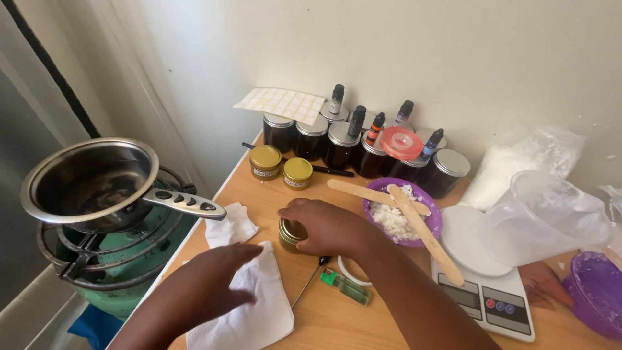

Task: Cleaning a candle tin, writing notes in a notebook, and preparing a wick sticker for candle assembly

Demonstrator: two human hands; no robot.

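Wooden tabletop (363, 317) scene: the right hand (327, 227) closes over a small gold-lidded jar (290, 234), just beside the purple bowl (434, 220). Left hand (217, 279) lies flat, fingers spread, pinning white tissue (259, 311). Grip steadily; keep it upright.

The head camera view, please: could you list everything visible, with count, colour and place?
Saucepan: one, steel, on green burner, left.
Gold-lidded jars: two, table rear.
Dark jars: about eight, silver lids, by the wall.
Dropper bottles: about six, dark, on those jars.
Purple bowl: one, white flakes, two wooden sticks.
Scale: one, white, right.
Lighter: one, green, front.
Tissue: white, front.
Left hand: on tissue.
Right hand: gripping a small gold jar.
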